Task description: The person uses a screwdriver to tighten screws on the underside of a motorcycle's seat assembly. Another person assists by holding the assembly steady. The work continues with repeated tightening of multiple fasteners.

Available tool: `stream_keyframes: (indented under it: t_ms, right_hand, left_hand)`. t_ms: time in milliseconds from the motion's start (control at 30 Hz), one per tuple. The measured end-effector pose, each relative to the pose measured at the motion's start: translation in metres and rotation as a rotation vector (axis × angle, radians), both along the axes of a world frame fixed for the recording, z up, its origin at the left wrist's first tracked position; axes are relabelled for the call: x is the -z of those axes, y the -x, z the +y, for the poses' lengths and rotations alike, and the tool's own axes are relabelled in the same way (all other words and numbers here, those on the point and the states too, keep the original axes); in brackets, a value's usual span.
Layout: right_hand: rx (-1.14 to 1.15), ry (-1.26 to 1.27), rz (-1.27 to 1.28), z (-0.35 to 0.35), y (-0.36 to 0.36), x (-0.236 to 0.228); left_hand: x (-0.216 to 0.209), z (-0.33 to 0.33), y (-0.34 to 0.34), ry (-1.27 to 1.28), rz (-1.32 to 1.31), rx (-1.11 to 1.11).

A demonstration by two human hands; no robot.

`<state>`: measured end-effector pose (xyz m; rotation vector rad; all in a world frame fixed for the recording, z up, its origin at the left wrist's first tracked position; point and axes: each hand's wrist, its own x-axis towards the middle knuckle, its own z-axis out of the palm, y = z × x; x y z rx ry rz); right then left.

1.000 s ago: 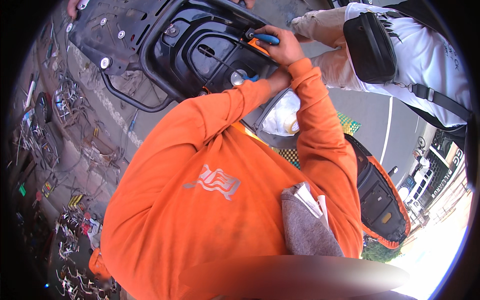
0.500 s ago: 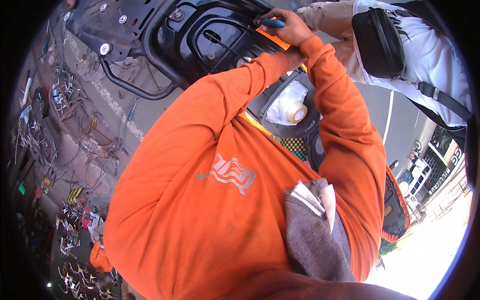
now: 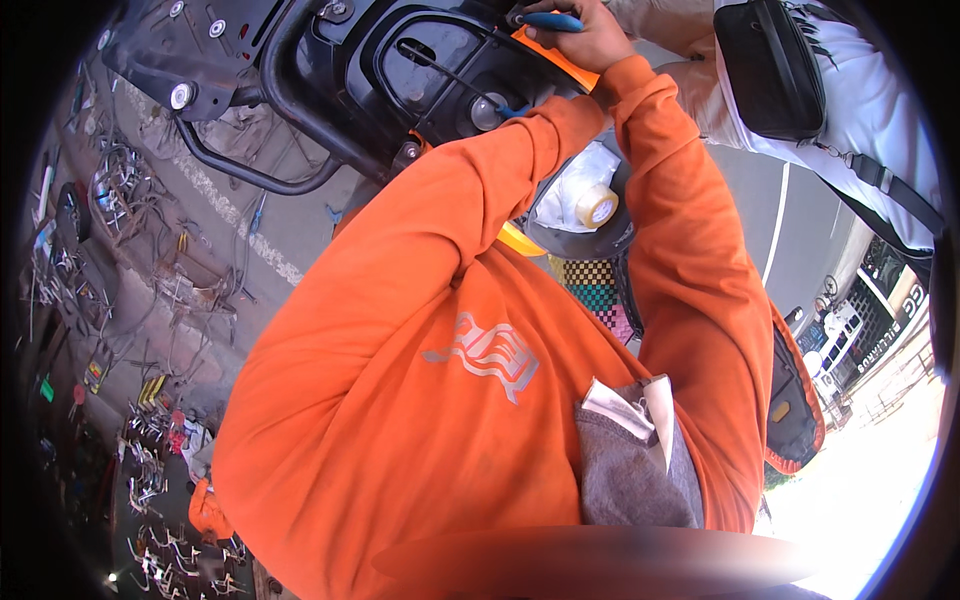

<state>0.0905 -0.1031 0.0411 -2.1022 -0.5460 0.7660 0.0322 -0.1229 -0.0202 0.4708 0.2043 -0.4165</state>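
Note:
My right hand [image 3: 592, 38] is at the top of the view, its fingers closed around a blue-handled tool [image 3: 552, 20] whose working end I cannot make out. The tool lies over an orange panel [image 3: 556, 62] at the edge of a black moulded vehicle part [image 3: 400, 85]. My left arm crosses beneath the right wrist; the left hand [image 3: 597, 97] is mostly hidden there, its fingers out of sight. Beside the left cuff a second blue piece [image 3: 513, 112] lies on the black part. Under my arms sits a roll of tape [image 3: 597, 205] on white wrapping in a dark tray-like hollow.
Black tubular bars [image 3: 262, 180] jut from the part on the left. A person with a black bag [image 3: 768, 70] stands close at the upper right. Metal parts and tools [image 3: 130, 190] litter the ground to the left. A grey cloth [image 3: 640, 470] hangs at my front.
The view has shifted a little, and the black part sits farther up and left in it. My right hand still grips the blue-handled tool. The blue piece by my left cuff now shows.

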Motion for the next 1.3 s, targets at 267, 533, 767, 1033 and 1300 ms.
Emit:
stream_keyframes:
  t_ms: [267,533,767,1033,1300]
  right_hand:
    - [0.346,-0.126,0.190,0.014,0.029,0.010]
    - [0.576,-0.244,0.459,0.027,0.043,-0.003]
    - [0.383,-0.166,0.225,0.019,0.036,0.008]
    - [0.384,-0.083,-0.064,0.022,0.040,0.016]
    - [0.355,-0.123,0.087,0.018,0.032,0.019]
  left_hand:
    - [-0.002,0.027,0.062,-0.327,-0.019,0.235]
    - [-0.015,0.055,0.101,-0.473,0.211,0.405]
    - [-0.021,0.088,0.100,-0.730,-0.240,0.420]
    - [-0.094,0.257,0.070,-1.624,-0.482,-0.043]
    - [-0.117,0.289,-0.030,-2.212,-1.056,-0.114]
